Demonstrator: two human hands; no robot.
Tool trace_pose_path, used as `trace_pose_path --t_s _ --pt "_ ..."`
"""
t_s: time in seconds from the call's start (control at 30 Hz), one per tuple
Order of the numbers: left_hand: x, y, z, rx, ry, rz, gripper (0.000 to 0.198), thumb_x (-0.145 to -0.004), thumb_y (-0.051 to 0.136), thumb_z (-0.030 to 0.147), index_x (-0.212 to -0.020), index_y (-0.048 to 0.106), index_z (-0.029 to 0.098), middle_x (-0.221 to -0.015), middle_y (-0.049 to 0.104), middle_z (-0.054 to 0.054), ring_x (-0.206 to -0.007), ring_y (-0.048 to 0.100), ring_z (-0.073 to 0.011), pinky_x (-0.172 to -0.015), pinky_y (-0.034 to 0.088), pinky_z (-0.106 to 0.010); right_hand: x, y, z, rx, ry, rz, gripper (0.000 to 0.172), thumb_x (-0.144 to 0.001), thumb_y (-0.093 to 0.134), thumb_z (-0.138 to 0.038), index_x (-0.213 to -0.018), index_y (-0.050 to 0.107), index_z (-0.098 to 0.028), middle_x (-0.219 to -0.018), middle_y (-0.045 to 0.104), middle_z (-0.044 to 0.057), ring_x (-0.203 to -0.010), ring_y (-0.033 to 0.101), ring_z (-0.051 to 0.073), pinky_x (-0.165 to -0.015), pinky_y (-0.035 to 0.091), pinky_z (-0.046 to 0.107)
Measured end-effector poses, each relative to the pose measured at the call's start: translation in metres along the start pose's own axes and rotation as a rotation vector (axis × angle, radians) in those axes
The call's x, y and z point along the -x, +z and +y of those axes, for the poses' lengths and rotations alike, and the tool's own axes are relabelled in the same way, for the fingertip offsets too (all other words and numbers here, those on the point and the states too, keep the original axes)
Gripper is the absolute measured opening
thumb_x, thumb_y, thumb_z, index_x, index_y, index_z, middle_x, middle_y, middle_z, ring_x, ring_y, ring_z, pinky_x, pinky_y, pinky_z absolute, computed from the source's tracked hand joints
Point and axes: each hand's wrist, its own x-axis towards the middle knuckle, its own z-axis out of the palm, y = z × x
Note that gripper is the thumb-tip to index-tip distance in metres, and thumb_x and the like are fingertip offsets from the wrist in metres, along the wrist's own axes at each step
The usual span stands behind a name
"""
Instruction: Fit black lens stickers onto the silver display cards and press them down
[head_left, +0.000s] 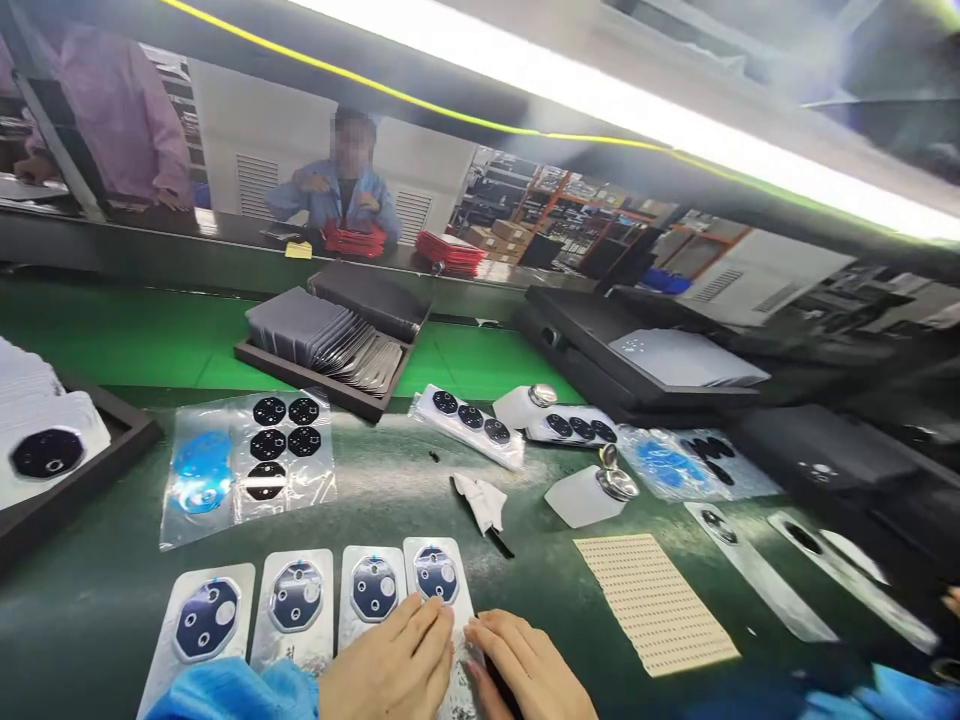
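Four pale plates with dark octagonal faces lie in a row: a far-left plate, a second plate, a third plate and a right-hand plate. My left hand rests on the right-hand plate, fingers stretched out and lying close together, covering its middle. At that plate's right edge is my right hand, its fingers bent. A dark narrow shape shows between its thumb and fingers; what it is I cannot make out. Crumpled white tissue lies beyond my hands.
Two white bottles with metal caps, a near bottle and a far bottle, stand ahead. A beige label sheet lies to the right. A plate-filled tray is at the back. Plastic bags with black discs lie left. Co-workers are beyond.
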Motion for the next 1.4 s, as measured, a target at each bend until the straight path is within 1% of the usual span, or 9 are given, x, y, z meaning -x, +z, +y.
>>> trace_pose_path --t_s 0.17,0.3,0.47,0.6,0.83,0.9,1.03,1.17,1.4 --pt "0.002 0.005 -0.001 -0.027 0.027 -0.004 0.051 -0.099 0.038 0.044 -0.119 0.06 0.004 -0.128 0.06 -0.016 -0.12 0.054 -0.0279 -0.105 0.031 -0.04 -0.022 0.0 0.006 -0.03 0.036 0.056 0.024 -0.09 0.044 -0.007 -0.106 0.058 -0.018 -0.112 0.07 0.009 -0.09 0.064 0.019 -0.08 0.054 0.032" --pt "0.002 0.009 0.0 -0.085 0.016 0.061 0.037 -0.096 0.045 0.031 -0.12 0.06 0.006 -0.127 0.062 -0.013 -0.118 0.056 -0.0262 -0.104 0.032 -0.039 -0.038 0.011 0.006 -0.045 -0.002 0.078 0.026 -0.087 0.042 -0.003 -0.099 0.059 -0.018 -0.11 0.072 0.007 -0.084 0.062 0.019 -0.071 0.051 0.031" --pt "-0.001 0.01 0.001 -0.136 0.0 0.121 0.029 -0.095 0.045 0.021 -0.115 0.063 0.009 -0.12 0.066 -0.009 -0.112 0.06 -0.0228 -0.102 0.035 -0.037 -0.046 0.016 0.008 -0.079 0.012 0.062 0.028 -0.084 0.041 -0.002 -0.094 0.061 -0.02 -0.109 0.073 0.004 -0.082 0.061 0.017 -0.07 0.046 0.03" --pt "-0.002 0.011 0.001 -0.132 -0.016 0.159 0.026 -0.095 0.044 0.019 -0.111 0.064 0.011 -0.115 0.069 -0.006 -0.109 0.062 -0.0206 -0.101 0.037 -0.035 -0.048 0.016 0.01 -0.093 -0.003 0.031 0.026 -0.084 0.043 -0.004 -0.092 0.06 -0.021 -0.111 0.073 0.001 -0.083 0.06 0.017 -0.07 0.044 0.029" --pt "-0.003 0.019 0.002 -0.07 -0.078 0.246 0.026 -0.096 0.042 0.018 -0.104 0.065 0.012 -0.11 0.071 -0.004 -0.106 0.064 -0.0184 -0.098 0.041 -0.032 -0.049 0.021 0.013 -0.004 -0.016 0.025 0.025 -0.088 0.04 -0.005 -0.091 0.059 -0.021 -0.11 0.073 0.002 -0.083 0.06 0.015 -0.069 0.042 0.029" --pt "-0.003 0.018 0.002 -0.069 -0.093 0.24 0.027 -0.096 0.04 0.017 -0.104 0.065 0.012 -0.11 0.071 -0.004 -0.104 0.065 -0.0176 -0.096 0.041 -0.031 -0.048 0.023 0.013 0.007 -0.01 0.024 0.026 -0.089 0.039 -0.005 -0.091 0.06 -0.021 -0.11 0.073 0.001 -0.082 0.06 0.015 -0.068 0.041 0.029" --pt "-0.003 0.016 0.003 -0.093 -0.053 0.21 0.025 -0.094 0.042 0.016 -0.105 0.064 0.011 -0.111 0.071 -0.006 -0.104 0.065 -0.0191 -0.097 0.04 -0.033 -0.047 0.025 0.011 0.054 -0.001 0.015 0.029 -0.091 0.036 -0.004 -0.091 0.061 -0.02 -0.11 0.073 0.001 -0.079 0.059 0.015 -0.066 0.038 0.031" --pt "-0.003 0.018 0.004 -0.107 -0.046 0.206 0.024 -0.094 0.044 0.018 -0.104 0.065 0.011 -0.11 0.07 -0.008 -0.105 0.064 -0.0206 -0.099 0.037 -0.037 -0.045 0.026 0.008 0.115 0.017 0.016 0.03 -0.094 0.035 -0.008 -0.091 0.062 -0.019 -0.11 0.073 0.004 -0.078 0.059 0.016 -0.065 0.037 0.032" --pt "-0.004 0.016 0.005 -0.1 -0.05 0.178 0.025 -0.094 0.042 0.018 -0.103 0.065 0.013 -0.112 0.07 -0.007 -0.104 0.064 -0.021 -0.098 0.036 -0.038 -0.038 0.028 0.003 0.153 0.117 0.048 0.028 -0.092 0.037 -0.006 -0.096 0.062 -0.019 -0.106 0.074 0.006 -0.078 0.058 0.018 -0.067 0.037 0.032"
